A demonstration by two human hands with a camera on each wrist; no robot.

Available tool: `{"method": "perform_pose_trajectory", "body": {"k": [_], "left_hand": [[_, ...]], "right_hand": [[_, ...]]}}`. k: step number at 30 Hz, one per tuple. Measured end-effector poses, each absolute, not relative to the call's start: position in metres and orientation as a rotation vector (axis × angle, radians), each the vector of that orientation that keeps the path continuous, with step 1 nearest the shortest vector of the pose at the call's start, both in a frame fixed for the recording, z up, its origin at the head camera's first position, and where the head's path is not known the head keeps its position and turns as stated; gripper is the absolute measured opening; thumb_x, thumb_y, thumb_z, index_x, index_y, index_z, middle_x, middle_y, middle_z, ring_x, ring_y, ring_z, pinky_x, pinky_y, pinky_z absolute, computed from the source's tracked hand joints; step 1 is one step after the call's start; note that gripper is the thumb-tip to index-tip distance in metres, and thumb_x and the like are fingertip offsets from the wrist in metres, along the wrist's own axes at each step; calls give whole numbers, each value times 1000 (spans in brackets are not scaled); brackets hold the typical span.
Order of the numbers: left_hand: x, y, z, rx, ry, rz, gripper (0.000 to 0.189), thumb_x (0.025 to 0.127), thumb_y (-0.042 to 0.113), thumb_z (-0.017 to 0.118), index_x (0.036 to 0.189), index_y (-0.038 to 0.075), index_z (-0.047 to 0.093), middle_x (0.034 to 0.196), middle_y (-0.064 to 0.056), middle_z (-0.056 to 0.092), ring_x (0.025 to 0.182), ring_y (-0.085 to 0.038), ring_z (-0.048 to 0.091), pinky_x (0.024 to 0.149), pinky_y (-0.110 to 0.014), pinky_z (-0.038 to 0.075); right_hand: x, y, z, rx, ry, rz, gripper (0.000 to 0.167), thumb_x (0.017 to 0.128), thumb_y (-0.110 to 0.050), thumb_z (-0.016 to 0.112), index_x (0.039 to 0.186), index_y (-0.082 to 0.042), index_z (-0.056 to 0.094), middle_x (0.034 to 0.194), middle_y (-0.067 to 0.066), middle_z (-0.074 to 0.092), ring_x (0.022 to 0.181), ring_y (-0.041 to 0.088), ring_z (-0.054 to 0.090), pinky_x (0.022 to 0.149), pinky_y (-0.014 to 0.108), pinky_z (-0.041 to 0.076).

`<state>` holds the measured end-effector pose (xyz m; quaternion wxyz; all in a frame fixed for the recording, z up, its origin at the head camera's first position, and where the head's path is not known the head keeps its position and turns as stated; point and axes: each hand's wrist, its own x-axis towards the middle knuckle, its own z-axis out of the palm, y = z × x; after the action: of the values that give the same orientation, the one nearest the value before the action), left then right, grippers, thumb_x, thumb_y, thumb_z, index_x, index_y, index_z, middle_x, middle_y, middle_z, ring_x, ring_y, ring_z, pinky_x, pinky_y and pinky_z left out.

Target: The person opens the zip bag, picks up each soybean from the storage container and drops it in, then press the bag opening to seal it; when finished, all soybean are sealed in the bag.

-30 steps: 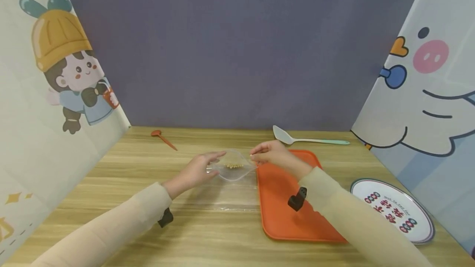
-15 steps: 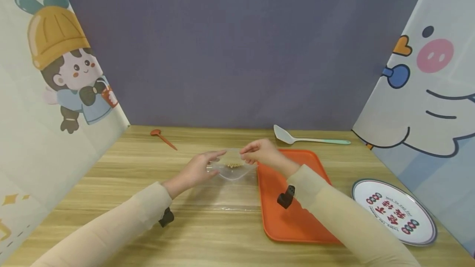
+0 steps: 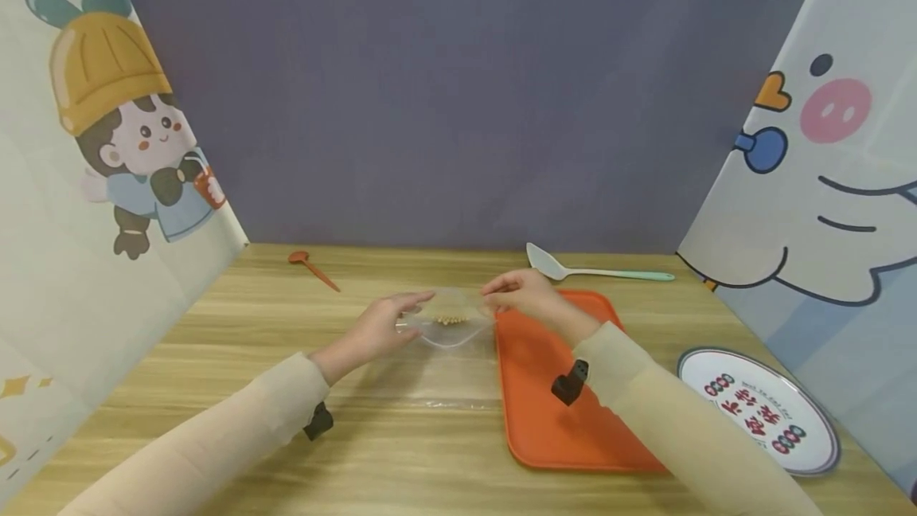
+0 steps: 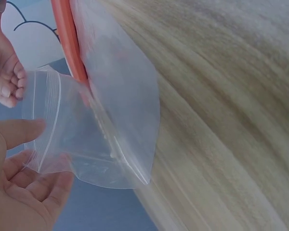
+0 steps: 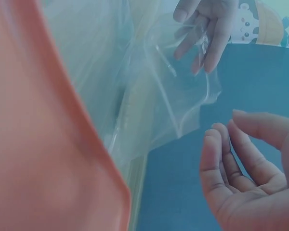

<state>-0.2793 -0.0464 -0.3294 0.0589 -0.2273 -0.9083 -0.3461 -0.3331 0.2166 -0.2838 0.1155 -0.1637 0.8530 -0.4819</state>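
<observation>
A clear zip-lock bag (image 3: 447,334) stands with its mouth spread, its lower part lying flat on the table. Small tan bean-like grains (image 3: 450,320) show through the mouth. My left hand (image 3: 374,333) holds the bag's left edge, thumb on one side and fingers on the other; the left wrist view shows the zip strip (image 4: 52,110) beside the thumb. My right hand (image 3: 526,299) hovers at the bag's right corner, over the far end of an orange tray (image 3: 559,388). In the right wrist view its loosely bent fingers (image 5: 211,156) hold nothing visible and stay apart from the bag.
A white oval plate (image 3: 723,436) with printed lettering lies at the right. Along the back are a white spatula (image 3: 548,263) with a mint handle end and a small red-brown spoon (image 3: 315,270). A grey panel (image 3: 458,102) and printed side panels enclose the wooden table (image 3: 286,436).
My right hand moved left over the bag's mouth, where a pale speck showed below the grains half a second ago, then back right. My left hand stayed at the bag's edge.
</observation>
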Motion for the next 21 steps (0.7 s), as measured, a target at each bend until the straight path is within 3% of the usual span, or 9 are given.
{"method": "perform_pose_trajectory", "body": {"k": [6,13,17,21], "left_hand": [[-280,-47,-331,-714,-2726,-1027,63,83,4,71,142,9,49,139,-15,55,117,-33,60,99,-47,52],[-282,-50,-332,-744,-2709,-1023,61,83,4,71,141,6,49,138,-16,56,115,-33,61,97,-47,53],[-283,-53,-327,-778,-2698,-1012,59,84,4,70,140,4,50,138,-16,56,114,-33,62,96,-49,53],[-283,-54,-322,-796,-2713,-1028,58,86,6,69,140,5,50,140,-14,55,115,-32,61,96,-50,53]], "right_hand": [[-332,229,-289,-534,2470,-1389,32,88,-12,70,116,2,66,108,14,72,94,17,67,94,46,54],[-325,240,-297,-618,2408,-1251,50,85,-18,73,130,-4,57,132,16,59,121,31,56,98,40,52],[-324,237,-302,-622,2440,-1252,51,83,-18,76,129,-5,58,133,14,59,121,33,55,93,35,53],[-325,232,-307,-626,2485,-1313,41,83,-11,75,121,-2,65,127,17,64,116,33,59,90,34,55]]}}
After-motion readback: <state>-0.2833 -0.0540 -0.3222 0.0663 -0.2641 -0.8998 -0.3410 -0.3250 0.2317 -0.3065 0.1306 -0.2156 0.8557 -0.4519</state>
